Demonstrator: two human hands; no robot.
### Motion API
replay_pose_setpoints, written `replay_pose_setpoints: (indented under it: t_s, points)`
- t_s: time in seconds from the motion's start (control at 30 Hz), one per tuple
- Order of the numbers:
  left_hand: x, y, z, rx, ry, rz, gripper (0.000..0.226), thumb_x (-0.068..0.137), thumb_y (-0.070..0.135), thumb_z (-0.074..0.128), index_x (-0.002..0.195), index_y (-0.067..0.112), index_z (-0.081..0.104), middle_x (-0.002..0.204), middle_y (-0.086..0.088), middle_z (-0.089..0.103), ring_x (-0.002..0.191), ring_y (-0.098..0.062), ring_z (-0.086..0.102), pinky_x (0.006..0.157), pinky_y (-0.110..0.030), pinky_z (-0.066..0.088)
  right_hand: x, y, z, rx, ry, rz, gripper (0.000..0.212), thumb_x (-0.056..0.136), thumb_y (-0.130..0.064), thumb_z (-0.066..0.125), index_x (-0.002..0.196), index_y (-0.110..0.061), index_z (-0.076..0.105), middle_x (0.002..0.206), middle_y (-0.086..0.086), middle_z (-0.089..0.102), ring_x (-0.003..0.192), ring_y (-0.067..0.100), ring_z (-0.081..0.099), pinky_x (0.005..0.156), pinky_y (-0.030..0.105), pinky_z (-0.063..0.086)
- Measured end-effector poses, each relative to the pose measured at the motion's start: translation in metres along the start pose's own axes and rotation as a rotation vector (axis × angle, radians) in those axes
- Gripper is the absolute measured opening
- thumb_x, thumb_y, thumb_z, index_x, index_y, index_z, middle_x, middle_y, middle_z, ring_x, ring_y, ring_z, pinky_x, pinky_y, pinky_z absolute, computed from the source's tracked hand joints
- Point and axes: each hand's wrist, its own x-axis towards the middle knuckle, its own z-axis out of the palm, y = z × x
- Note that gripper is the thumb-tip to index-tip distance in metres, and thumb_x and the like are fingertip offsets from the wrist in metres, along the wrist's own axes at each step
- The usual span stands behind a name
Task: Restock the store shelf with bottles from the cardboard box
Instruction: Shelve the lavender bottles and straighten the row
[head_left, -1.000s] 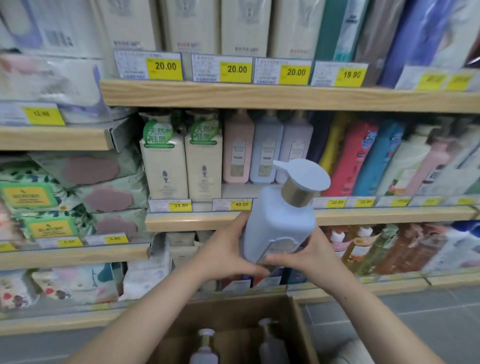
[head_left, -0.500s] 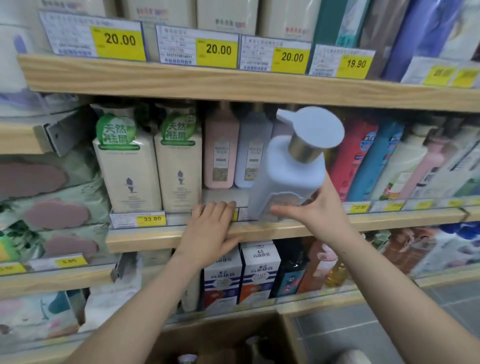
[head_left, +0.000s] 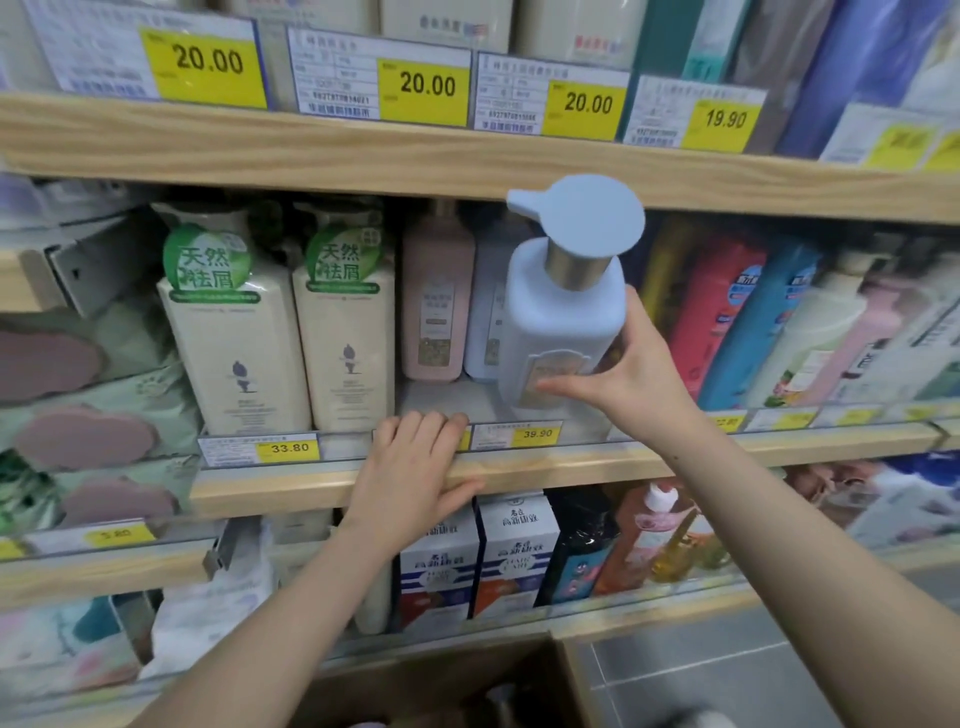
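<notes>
My right hand (head_left: 631, 382) grips a pale blue pump bottle (head_left: 563, 312) with a gold collar, upright at the front of the middle wooden shelf (head_left: 519, 475), just above the 39.90 tag. Behind it stand a pink bottle (head_left: 438, 296) and a pale lilac bottle (head_left: 485, 312). My left hand (head_left: 415, 480) rests flat on the shelf's front edge, fingers over a price tag, holding nothing. The cardboard box (head_left: 441, 686) shows at the bottom edge, its contents mostly out of view.
Two cream bottles with green labels (head_left: 280, 322) stand left of the gap. Red, blue and white bottles (head_left: 753, 317) crowd the right. The upper shelf (head_left: 467, 156) hangs close above the pump head. Boxed goods (head_left: 478, 556) fill the lower shelf. Grey floor (head_left: 701, 675) lies at right.
The left hand let go of the bottle and settled on the shelf edge. The right hand carried the bottle up from over the box to the middle shelf's front.
</notes>
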Motion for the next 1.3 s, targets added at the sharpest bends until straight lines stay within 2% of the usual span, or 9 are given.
replay_pose_setpoints:
  t_s: [0.17, 0.3, 0.43, 0.5, 0.6, 0.8, 1.1, 1.2, 1.3]
  points:
    - [0.001, 0.002, -0.003, -0.031, -0.018, -0.014, 0.062, 0.077, 0.061, 0.047, 0.117, 0.013, 0.049, 0.095, -0.003, 0.056, 0.083, -0.025, 0.052, 0.076, -0.036, 0.031, 0.0, 0.015, 0.006, -0.003, -0.015, 0.051, 0.088, 0.058, -0.008, 0.087, 0.132, -0.022, 0.041, 0.118, -0.016, 0.056, 0.11, -0.005, 0.053, 0.08, 0.007, 0.044]
    - [0.0, 0.001, 0.0, -0.016, -0.002, -0.01, 0.062, 0.078, 0.061, 0.044, 0.117, 0.013, 0.048, 0.095, -0.003, 0.055, 0.083, -0.025, 0.052, 0.076, -0.036, 0.03, 0.01, 0.03, 0.014, -0.033, -0.051, 0.125, 0.084, 0.058, -0.019, 0.088, 0.128, -0.025, 0.042, 0.117, -0.018, 0.057, 0.116, 0.008, 0.054, 0.095, 0.036, 0.049]
    - [0.0, 0.0, 0.003, -0.008, 0.015, -0.001, 0.062, 0.078, 0.062, 0.042, 0.117, 0.013, 0.046, 0.094, -0.003, 0.055, 0.082, -0.024, 0.052, 0.075, -0.037, 0.029, 0.024, 0.038, 0.02, 0.1, -0.074, 0.202, 0.084, 0.064, -0.01, 0.084, 0.13, -0.021, 0.034, 0.112, -0.009, 0.063, 0.099, -0.002, 0.063, 0.077, 0.018, 0.053]
    - [0.001, 0.0, 0.004, -0.016, 0.02, 0.001, 0.062, 0.078, 0.061, 0.042, 0.117, 0.013, 0.045, 0.094, -0.003, 0.055, 0.082, -0.024, 0.052, 0.075, -0.036, 0.029, 0.029, 0.041, 0.022, 0.161, -0.086, 0.24, 0.08, 0.068, -0.004, 0.08, 0.133, -0.016, 0.034, 0.112, -0.005, 0.063, 0.095, -0.004, 0.065, 0.073, 0.015, 0.053]
    - [0.001, -0.001, 0.005, -0.036, 0.027, -0.002, 0.062, 0.077, 0.061, 0.045, 0.116, 0.014, 0.047, 0.094, -0.002, 0.055, 0.082, -0.023, 0.051, 0.075, -0.036, 0.028, 0.03, 0.044, 0.021, 0.19, -0.123, 0.248, 0.071, 0.073, -0.001, 0.075, 0.133, -0.017, 0.039, 0.116, -0.004, 0.063, 0.102, 0.0, 0.064, 0.079, 0.017, 0.053]
    - [0.0, -0.001, 0.007, -0.046, 0.053, 0.009, 0.061, 0.077, 0.061, 0.047, 0.116, 0.014, 0.047, 0.094, -0.001, 0.055, 0.082, -0.023, 0.05, 0.075, -0.035, 0.028, 0.027, 0.048, 0.012, 0.236, -0.186, 0.264, 0.061, 0.075, 0.001, 0.072, 0.125, -0.025, 0.047, 0.114, -0.007, 0.067, 0.105, 0.004, 0.063, 0.078, 0.015, 0.052]
    - [-0.001, -0.001, 0.007, -0.053, 0.037, 0.01, 0.062, 0.076, 0.06, 0.051, 0.117, 0.014, 0.048, 0.095, -0.002, 0.056, 0.083, -0.023, 0.051, 0.076, -0.035, 0.028, 0.018, 0.05, 0.018, 0.28, -0.162, 0.305, 0.056, 0.08, -0.007, 0.069, 0.13, -0.018, 0.047, 0.125, -0.001, 0.062, 0.114, 0.009, 0.06, 0.093, 0.03, 0.05]
    - [-0.005, 0.003, 0.002, -0.074, 0.028, -0.006, 0.065, 0.078, 0.055, 0.057, 0.124, 0.011, 0.047, 0.105, -0.006, 0.058, 0.093, -0.026, 0.055, 0.087, -0.037, 0.031, 0.008, 0.043, 0.022, 0.269, -0.12, 0.314, 0.053, 0.083, -0.011, 0.068, 0.131, -0.018, 0.048, 0.126, -0.003, 0.061, 0.112, 0.004, 0.059, 0.095, 0.026, 0.049]
    - [-0.016, 0.016, -0.004, -0.109, -0.017, -0.095, 0.077, 0.081, 0.045, 0.059, 0.143, 0.008, 0.031, 0.14, -0.014, 0.046, 0.131, -0.03, 0.041, 0.114, -0.049, 0.021, -0.014, 0.039, 0.021, 0.195, 0.008, 0.323, 0.053, 0.084, -0.016, 0.067, 0.133, -0.015, 0.047, 0.13, 0.001, 0.058, 0.114, 0.004, 0.057, 0.097, 0.02, 0.046]
